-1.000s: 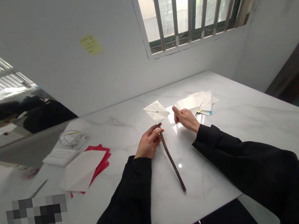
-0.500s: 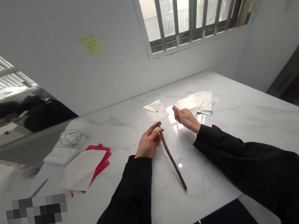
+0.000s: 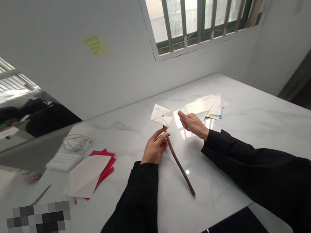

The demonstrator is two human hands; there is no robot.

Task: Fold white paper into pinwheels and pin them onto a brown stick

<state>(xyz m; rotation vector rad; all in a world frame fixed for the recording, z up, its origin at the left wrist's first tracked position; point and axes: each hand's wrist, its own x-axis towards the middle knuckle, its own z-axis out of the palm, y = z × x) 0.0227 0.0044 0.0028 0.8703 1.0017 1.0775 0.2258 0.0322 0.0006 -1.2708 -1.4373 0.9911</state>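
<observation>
A white paper pinwheel [image 3: 159, 113] with a small metal pin at its centre sits at the top of a thin brown stick [image 3: 178, 163]. My left hand [image 3: 155, 146] pinches the stick just below the pinwheel, between thumb and fingers. The stick slants down to the right over the table, its lower end free. To the right of the pinwheel, a short gap away, is my right hand [image 3: 191, 124]. Its fingers are curled into a loose fist, thumb on top, and I see nothing in them.
White paper sheets [image 3: 200, 106] lie behind my right hand. On the left are a cream sheet over red paper [image 3: 105, 173], a white block [image 3: 63, 161] and a coiled cable [image 3: 75, 142]. A dark screen [image 3: 221, 232] is at the front edge. A barred window is above.
The pinwheel has turned on its pin, so its blades point in other directions. My right hand has shifted slightly left. My left hand keeps its hold on the stick.
</observation>
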